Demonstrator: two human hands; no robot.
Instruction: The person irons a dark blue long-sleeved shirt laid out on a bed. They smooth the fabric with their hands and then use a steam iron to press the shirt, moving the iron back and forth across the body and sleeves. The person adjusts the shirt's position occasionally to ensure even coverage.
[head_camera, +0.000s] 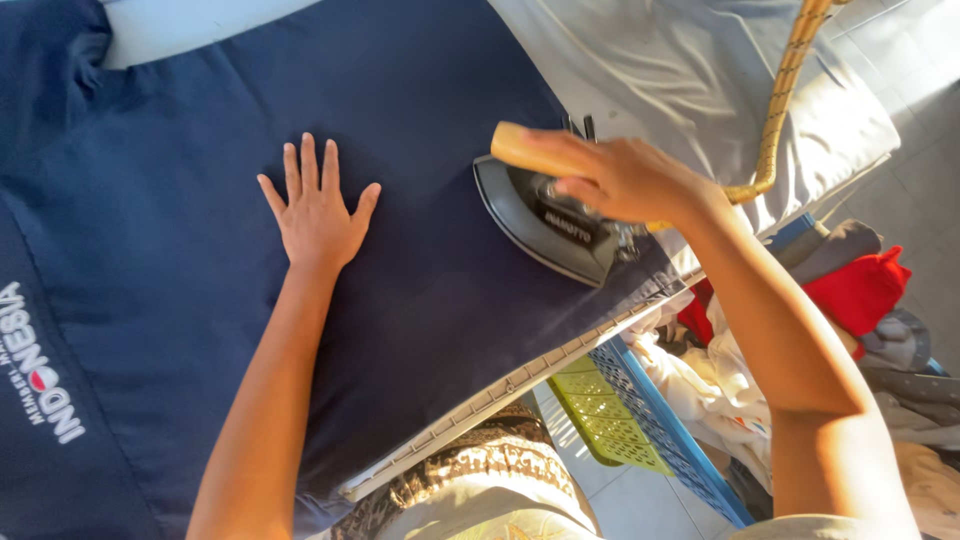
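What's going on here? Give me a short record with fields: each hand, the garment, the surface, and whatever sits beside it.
left hand: left hand lies flat, fingers spread, on the navy garment
right hand: right hand grips the tan handle of the iron
iron: dark soleplate down on the garment, near its right edge
cord: braided yellow cord runs up from the iron
surface: ironing board under a pale cover
beside: blue laundry basket with mixed clothes, a red cloth on top
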